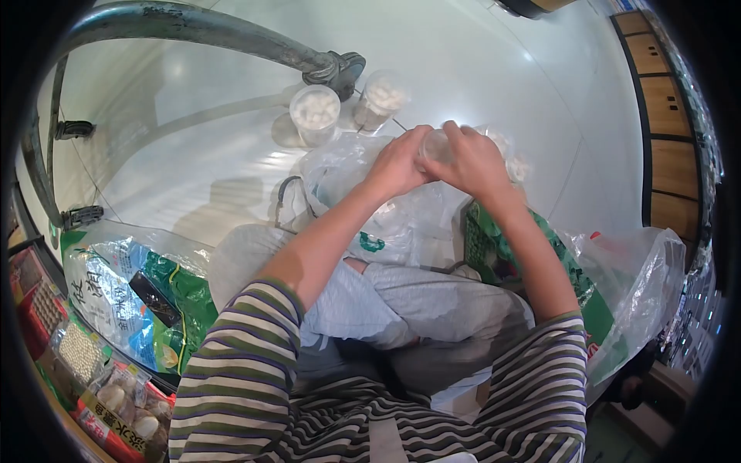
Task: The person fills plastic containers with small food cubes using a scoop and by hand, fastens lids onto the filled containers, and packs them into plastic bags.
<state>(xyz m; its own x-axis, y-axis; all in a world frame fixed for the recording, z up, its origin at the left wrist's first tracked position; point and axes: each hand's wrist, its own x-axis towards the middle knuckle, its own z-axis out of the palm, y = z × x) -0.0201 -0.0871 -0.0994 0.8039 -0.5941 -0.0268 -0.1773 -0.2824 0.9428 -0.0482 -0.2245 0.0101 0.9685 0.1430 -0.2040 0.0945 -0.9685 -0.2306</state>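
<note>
Both hands meet in front of me around a clear plastic tub (434,148). My left hand (399,163) closes on its left side, and my right hand (472,160) grips it from the right, with fingers over the top. What the tub holds is hidden. Two clear tubs filled with white pieces, a left one (315,110) and a right one (381,98), stand upright on the floor just beyond my left hand. Under my forearms lies a clear plastic bag (401,224) with a green print. More white pieces in clear plastic (515,163) show behind my right hand.
A metal frame (193,23) with wheels arches over the upper left. Printed bags (116,285) with a dark phone (155,299) lie at left, beside packaged goods (81,351). A green bag (571,270) is at right. Wooden cabinets (670,158) line the far right.
</note>
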